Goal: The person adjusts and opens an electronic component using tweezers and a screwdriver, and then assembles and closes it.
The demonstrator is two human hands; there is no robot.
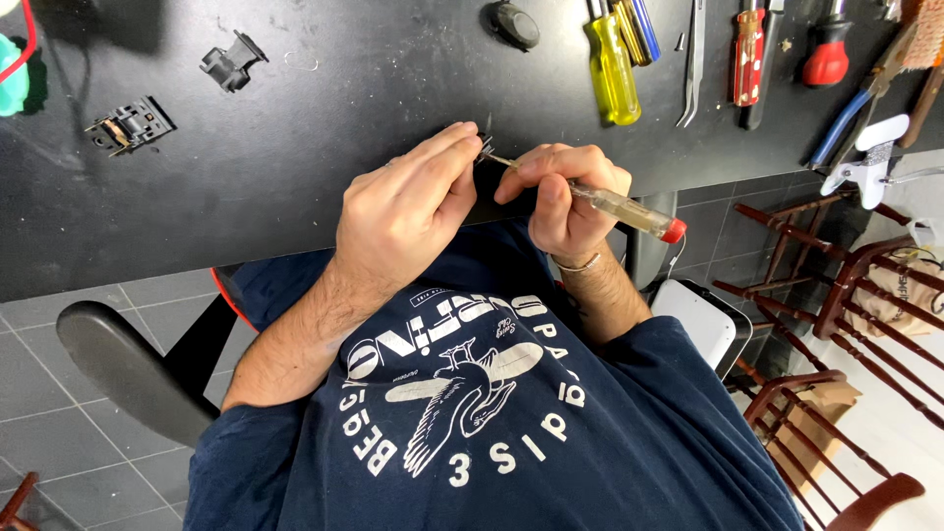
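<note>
The screwdriver (615,205), clear-handled with a red cap, lies slantwise at the table (295,177) edge, tip toward the small black part (485,147), cap away to the lower right. The right hand (565,197) is closed around its shaft. The left hand (403,211) pinches the part, fingers curled over it and hiding most of it. Farther up the table lie a yellow screwdriver (612,69), tweezers (693,69) and a black clip (231,64), well apart. Both forearms rest against the person's dark shirt (492,413).
</note>
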